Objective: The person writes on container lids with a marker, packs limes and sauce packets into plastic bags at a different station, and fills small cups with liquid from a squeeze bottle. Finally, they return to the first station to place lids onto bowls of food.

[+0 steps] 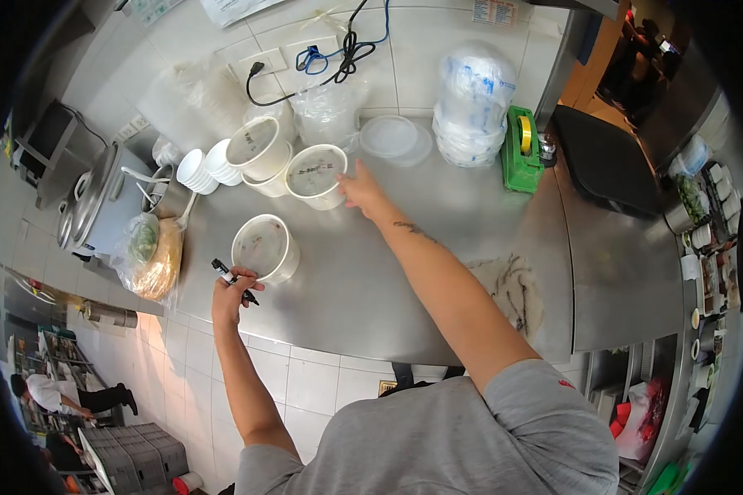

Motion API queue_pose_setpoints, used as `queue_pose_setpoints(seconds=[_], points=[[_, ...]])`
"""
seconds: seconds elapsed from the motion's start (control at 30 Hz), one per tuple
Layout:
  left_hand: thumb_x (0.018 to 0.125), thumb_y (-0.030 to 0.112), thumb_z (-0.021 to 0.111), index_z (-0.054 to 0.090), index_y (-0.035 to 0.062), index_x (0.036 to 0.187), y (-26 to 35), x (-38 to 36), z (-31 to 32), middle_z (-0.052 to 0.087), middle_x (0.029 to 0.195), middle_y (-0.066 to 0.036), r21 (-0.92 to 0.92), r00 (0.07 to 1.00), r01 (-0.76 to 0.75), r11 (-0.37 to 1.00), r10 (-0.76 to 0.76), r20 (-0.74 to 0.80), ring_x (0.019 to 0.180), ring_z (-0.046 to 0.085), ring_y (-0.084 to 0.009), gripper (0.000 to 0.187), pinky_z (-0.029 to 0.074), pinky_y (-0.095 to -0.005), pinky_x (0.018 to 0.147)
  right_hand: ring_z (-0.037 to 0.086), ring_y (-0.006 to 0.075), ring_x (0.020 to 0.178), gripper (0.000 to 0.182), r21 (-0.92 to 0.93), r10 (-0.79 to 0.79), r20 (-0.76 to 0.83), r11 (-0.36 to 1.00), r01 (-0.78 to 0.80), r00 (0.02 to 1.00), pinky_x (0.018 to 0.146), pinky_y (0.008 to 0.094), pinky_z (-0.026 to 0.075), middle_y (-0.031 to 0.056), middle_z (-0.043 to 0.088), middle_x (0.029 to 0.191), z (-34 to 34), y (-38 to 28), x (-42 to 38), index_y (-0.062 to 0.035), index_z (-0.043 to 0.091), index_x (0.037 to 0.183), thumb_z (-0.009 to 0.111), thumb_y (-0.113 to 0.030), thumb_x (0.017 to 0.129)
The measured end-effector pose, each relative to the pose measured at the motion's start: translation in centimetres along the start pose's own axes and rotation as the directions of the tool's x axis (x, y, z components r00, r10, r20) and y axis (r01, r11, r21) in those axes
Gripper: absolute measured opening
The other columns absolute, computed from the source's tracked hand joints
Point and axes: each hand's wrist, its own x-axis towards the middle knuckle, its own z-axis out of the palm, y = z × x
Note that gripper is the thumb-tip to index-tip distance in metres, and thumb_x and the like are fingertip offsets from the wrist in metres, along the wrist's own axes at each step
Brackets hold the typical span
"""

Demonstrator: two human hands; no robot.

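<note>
My left hand (233,294) is closed around a black-and-white marker (222,271), its dark tip pointing down to the right. Just above that hand stands a white round tub (282,266) under a translucent lid, with contents blurred beneath. Farther back, my right hand (362,191) reaches to the right side of another lidded tub (315,175), which has dark handwriting on its lid. The fingers there look spread, at or touching the tub's side. Behind it to the left, a marked tub (256,144) sits on top of another tub (271,183).
Loose clear lids (388,137) lie by the wall, near wrapped lids (473,103) and a green tape dispenser (523,153). White cups (196,171), a bagged food item (157,268) and a large pot (111,198) stand left. Cables (347,62) hang behind. A person (58,394) is at lower left.
</note>
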Motion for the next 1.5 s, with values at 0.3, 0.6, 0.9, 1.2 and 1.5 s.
queue_pose_setpoints(seconds=[0.3, 0.6, 0.9, 1.2, 1.5], points=[[0.088, 0.028, 0.062, 0.054, 0.0074, 0.085, 1.3, 1.7, -0.7, 0.05, 0.069, 0.001, -0.302, 0.903, -0.339, 0.891, 0.219, -0.369, 0.053, 0.047, -0.0078, 0.022, 0.037, -0.0205, 0.047, 0.059, 0.0391, 0.094, 0.041, -0.388, -0.053, 0.436, 0.889, 0.241, 0.898, 0.081, 0.0452, 0.046, 0.0216, 0.063, 0.094, 6.5, -0.1, -7.9, -0.0012, 0.052, 0.1, 0.05, -0.041, 0.09], [0.08, 0.014, 0.07, 0.049, 0.0081, 0.078, 0.2, 3.3, 5.1, 0.047, 0.066, 0.002, -0.271, 0.832, -0.474, 0.838, 0.325, -0.449, 0.055, 0.042, -0.0072, 0.023, 0.032, -0.0217, 0.049, 0.061, 0.0398, 0.076, 0.042, -0.469, -0.118, 0.369, 0.832, 0.295, 0.922, 0.067, 0.0478, 0.047, 0.0246, 0.061, 0.079, 4.5, 0.3, -11.0, 0.0067, 0.048, 0.092, 0.046, -0.036, 0.093], [0.07, 0.003, 0.057, 0.039, 0.0056, 0.067, -0.3, 3.8, 6.1, 0.038, 0.063, 0.0, -0.065, 0.735, -0.508, 0.859, 0.393, -0.552, 0.057, 0.036, -0.0107, 0.017, 0.032, -0.0256, 0.052, 0.062, 0.0364, 0.074, 0.037, -0.517, -0.472, 0.474, 0.534, 0.669, 0.743, 0.065, 0.046, 0.05, 0.0165, 0.053, 0.109, 1.7, 0.3, -12.6, -0.0081, 0.05, 0.117, 0.055, -0.031, 0.089], [0.069, 0.005, 0.058, 0.04, 0.0027, 0.068, 0.3, 3.3, 6.8, 0.038, 0.063, -0.002, 0.059, 0.696, -0.494, 0.868, 0.435, -0.572, 0.058, 0.035, -0.013, 0.018, 0.034, -0.0278, 0.054, 0.062, 0.0298, 0.077, 0.052, -0.594, -0.424, 0.549, 0.41, 0.693, 0.721, 0.072, 0.0411, 0.049, 0.0095, 0.05, 0.111, 0.6, 1.2, -13.0, -0.0232, 0.041, 0.136, 0.055, -0.036, 0.088], [0.068, 0.004, 0.058, 0.04, 0.003, 0.066, 0.3, 3.5, 6.9, 0.038, 0.063, 0.0, 0.096, 0.699, -0.49, 0.867, 0.456, -0.551, 0.058, 0.034, -0.0113, 0.018, 0.034, -0.0268, 0.053, 0.062, 0.0292, 0.077, 0.054, -0.607, -0.312, 0.581, 0.448, 0.656, 0.752, 0.069, 0.0425, 0.048, 0.0108, 0.053, 0.101, 0.0, 0.5, -13.1, -0.0292, 0.035, 0.14, 0.052, -0.038, 0.089]])
